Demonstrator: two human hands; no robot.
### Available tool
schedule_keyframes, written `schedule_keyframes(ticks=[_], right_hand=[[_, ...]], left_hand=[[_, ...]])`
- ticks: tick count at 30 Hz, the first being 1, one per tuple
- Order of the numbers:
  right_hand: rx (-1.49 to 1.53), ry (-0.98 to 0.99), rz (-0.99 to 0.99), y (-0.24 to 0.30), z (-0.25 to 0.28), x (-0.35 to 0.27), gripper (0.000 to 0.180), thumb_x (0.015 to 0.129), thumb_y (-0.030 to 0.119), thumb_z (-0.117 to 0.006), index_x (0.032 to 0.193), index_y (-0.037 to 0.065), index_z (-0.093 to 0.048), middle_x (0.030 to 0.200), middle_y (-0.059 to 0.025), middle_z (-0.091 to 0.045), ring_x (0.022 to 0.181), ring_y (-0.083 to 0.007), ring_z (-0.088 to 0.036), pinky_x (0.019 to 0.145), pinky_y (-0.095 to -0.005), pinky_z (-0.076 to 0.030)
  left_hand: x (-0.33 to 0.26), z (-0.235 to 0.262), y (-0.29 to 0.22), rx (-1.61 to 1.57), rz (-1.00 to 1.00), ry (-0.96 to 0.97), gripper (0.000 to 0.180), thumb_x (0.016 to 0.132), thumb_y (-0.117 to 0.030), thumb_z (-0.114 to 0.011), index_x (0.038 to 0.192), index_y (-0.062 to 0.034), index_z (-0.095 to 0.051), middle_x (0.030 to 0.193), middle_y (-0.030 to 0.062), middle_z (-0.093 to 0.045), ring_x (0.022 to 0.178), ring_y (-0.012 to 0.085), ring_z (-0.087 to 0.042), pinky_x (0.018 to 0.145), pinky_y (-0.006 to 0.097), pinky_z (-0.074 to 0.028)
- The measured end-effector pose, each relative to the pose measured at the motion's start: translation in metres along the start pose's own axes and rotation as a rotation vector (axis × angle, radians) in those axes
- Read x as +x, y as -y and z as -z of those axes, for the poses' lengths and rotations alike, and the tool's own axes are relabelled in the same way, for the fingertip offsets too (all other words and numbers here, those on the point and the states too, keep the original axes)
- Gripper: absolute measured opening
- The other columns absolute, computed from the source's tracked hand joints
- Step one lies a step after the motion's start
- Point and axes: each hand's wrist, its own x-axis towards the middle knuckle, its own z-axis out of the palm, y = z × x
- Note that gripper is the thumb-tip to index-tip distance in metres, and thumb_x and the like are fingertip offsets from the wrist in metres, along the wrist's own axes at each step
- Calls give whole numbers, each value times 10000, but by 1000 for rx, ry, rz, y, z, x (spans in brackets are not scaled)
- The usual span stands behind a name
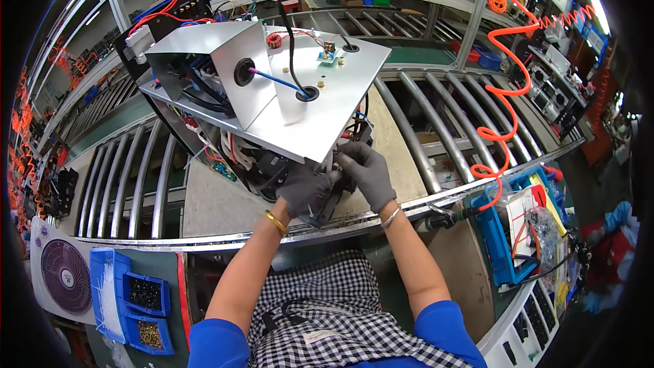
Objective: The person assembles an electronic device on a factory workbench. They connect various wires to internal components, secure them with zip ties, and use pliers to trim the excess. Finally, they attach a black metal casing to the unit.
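A metal chassis with a silver sheet-metal panel [320, 105] stands on a board on the roller conveyor, with black, red and blue wires running through it. Both my hands wear grey gloves and work at its near lower edge. My left hand [304, 191] grips black parts and wiring under the panel. My right hand [368, 172] pinches the same bundle of wires just to the right. A small green circuit board [328, 56] and a copper coil [274, 41] sit on top of the panel.
Metal rollers [415, 123] stretch left and right of the board. Blue bins of screws [144, 313] and a small fan [66, 276] sit at lower left. A blue tray with tools [507, 232] and an orange coiled air hose [507, 95] are on the right.
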Motion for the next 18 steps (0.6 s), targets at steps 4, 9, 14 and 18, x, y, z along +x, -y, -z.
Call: schedule_keyframes(ticks=[4, 9, 14, 18], right_hand=[[-63, 60, 21, 0, 4, 6, 254, 935, 150, -677, 1123, -20, -659, 948, -30, -691, 827, -82, -622, 738, -237, -508], [-69, 118, 20, 0, 11, 7, 208, 947, 176, -662, 1038, -10, -679, 910, -27, -687, 834, -92, -618, 750, -261, -505], [-326, 63, 188, 2, 7, 3, 166, 909, 103, -671, 1025, -16, -660, 877, -28, -676, 807, -90, -615, 724, -251, -500], [-60, -1, 145, -1, 2, -2, 148, 911, 89, -672, 1018, -13, -663, 870, -35, -676, 797, -95, -622, 722, -248, -508]], left_hand=[[21, -4, 41, 286, -207, -280, 591, 861, -381, -759, 1301, -32, -574, 1083, 122, -690, 847, 188, -678, 647, 324, -560], [22, -5, 38, 204, -121, -224, 642, 829, -363, -760, 1302, 13, -543, 1171, 205, -645, 1044, 289, -633, 895, 381, -507], [10, -6, 12, 201, -43, -198, 601, 819, -353, -747, 1252, 27, -578, 1166, 223, -654, 1018, 282, -658, 853, 400, -530], [7, 10, 5, -197, 203, 28, 312, 875, -274, -714, 1054, -28, -644, 794, 57, -620, 616, 126, -569, 515, 297, -456]])
